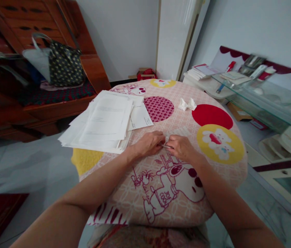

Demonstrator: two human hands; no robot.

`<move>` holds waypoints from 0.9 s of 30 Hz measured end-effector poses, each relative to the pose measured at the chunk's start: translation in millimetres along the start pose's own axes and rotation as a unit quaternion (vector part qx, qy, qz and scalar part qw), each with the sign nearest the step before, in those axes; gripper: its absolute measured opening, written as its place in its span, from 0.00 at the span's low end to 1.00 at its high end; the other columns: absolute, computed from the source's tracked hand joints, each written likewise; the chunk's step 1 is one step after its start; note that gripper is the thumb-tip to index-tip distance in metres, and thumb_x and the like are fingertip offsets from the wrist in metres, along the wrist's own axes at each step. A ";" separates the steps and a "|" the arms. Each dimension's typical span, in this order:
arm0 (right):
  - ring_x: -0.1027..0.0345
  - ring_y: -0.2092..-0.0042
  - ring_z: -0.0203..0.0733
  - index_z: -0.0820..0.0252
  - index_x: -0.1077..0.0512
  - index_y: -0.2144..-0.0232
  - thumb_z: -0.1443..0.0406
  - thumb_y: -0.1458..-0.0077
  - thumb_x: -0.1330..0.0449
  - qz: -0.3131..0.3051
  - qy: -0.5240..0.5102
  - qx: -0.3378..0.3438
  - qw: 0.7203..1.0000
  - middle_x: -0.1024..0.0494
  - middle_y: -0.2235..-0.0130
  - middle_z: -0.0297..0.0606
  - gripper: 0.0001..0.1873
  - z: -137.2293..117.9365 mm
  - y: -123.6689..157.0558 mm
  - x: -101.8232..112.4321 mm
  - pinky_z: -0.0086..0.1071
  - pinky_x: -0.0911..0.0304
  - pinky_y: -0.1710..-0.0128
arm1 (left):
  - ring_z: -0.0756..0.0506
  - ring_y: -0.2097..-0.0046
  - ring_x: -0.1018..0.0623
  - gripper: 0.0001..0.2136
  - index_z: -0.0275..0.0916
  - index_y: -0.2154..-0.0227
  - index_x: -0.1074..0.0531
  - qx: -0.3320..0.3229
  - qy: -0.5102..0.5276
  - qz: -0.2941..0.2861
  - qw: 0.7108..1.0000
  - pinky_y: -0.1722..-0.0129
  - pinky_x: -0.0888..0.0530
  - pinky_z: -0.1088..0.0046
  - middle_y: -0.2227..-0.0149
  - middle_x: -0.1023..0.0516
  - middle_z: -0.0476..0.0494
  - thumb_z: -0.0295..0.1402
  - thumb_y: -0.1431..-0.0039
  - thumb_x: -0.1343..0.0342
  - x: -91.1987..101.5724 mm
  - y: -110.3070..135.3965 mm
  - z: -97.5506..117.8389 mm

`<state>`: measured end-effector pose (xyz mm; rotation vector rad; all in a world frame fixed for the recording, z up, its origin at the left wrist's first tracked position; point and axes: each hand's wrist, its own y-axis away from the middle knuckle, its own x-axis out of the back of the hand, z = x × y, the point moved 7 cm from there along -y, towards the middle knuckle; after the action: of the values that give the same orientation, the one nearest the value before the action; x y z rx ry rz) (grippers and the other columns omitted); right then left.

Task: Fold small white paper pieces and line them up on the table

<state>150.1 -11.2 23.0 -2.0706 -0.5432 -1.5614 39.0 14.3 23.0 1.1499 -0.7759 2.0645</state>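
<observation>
My left hand (150,143) and my right hand (180,148) are close together over the middle of the round table. Both have their fingers closed on a white sheet of paper (178,132), which looks creased and partly folded. A thin edge of it shows between the fingertips; the rest is partly hidden by the hands. Beyond my right hand sits a small white folded paper shape (187,104) with pointed tips. A stack of printed sheets (106,117) lies to the left, spread unevenly.
A patterned cloth (140,193) covers the table. At right stands a glass shelf (269,100) with papers and a metal container. A wooden bench (57,106) with a patterned bag (65,65) is at left. A box with red contents (146,74) rests behind the table.
</observation>
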 end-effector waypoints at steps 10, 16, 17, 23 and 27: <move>0.35 0.67 0.38 0.61 0.22 0.73 0.73 0.42 0.39 -0.038 -0.130 0.014 0.991 0.28 0.67 0.38 0.10 5.7 7.2 8.7 0.33 0.40 0.64 | 0.47 0.66 0.27 0.05 0.36 0.72 0.24 -0.010 0.053 -0.007 0.998 0.65 0.33 0.71 0.69 0.25 0.43 0.23 0.45 0.44 -0.8 4.9 -2.6; 0.36 0.69 0.36 0.61 0.26 0.80 0.73 0.43 0.42 -0.026 -0.168 -0.015 0.985 0.29 0.71 0.36 0.14 15.7 5.4 6.1 0.32 0.43 0.66 | 0.49 0.68 0.28 0.08 0.36 0.78 0.26 0.000 0.100 0.000 0.995 0.67 0.35 0.72 0.70 0.25 0.43 0.23 0.46 0.46 -3.2 3.1 -4.1; 0.36 0.69 0.37 0.61 0.27 0.81 0.72 0.44 0.41 -0.017 -0.181 -0.026 0.983 0.29 0.72 0.36 0.14 18.6 5.1 6.2 0.32 0.44 0.67 | 0.49 0.69 0.29 0.08 0.36 0.78 0.26 0.010 0.107 0.003 0.994 0.67 0.36 0.72 0.70 0.25 0.43 0.23 0.46 0.46 -3.1 2.6 -5.9; 0.36 0.72 0.37 0.60 0.25 0.82 0.67 0.49 0.37 0.013 -0.228 -0.113 0.967 0.26 0.74 0.36 0.11 33.7 5.3 8.0 0.33 0.46 0.69 | 0.48 0.67 0.27 0.07 0.38 0.76 0.22 0.075 0.123 0.017 0.989 0.65 0.35 0.72 0.70 0.22 0.44 0.26 0.46 0.45 -0.7 -0.8 -20.0; 0.38 0.73 0.36 0.61 0.24 0.81 0.66 0.51 0.38 0.003 -0.215 -0.168 0.962 0.28 0.77 0.34 0.10 40.5 7.1 5.1 0.32 0.48 0.72 | 0.48 0.66 0.26 0.08 0.37 0.74 0.21 0.108 0.090 -0.003 0.990 0.65 0.35 0.72 0.69 0.21 0.44 0.30 0.44 0.44 -3.3 -3.7 -27.1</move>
<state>186.7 7.5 17.6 -2.6959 -0.4395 -1.2649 29.7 36.0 8.7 1.0569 -0.4707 2.2538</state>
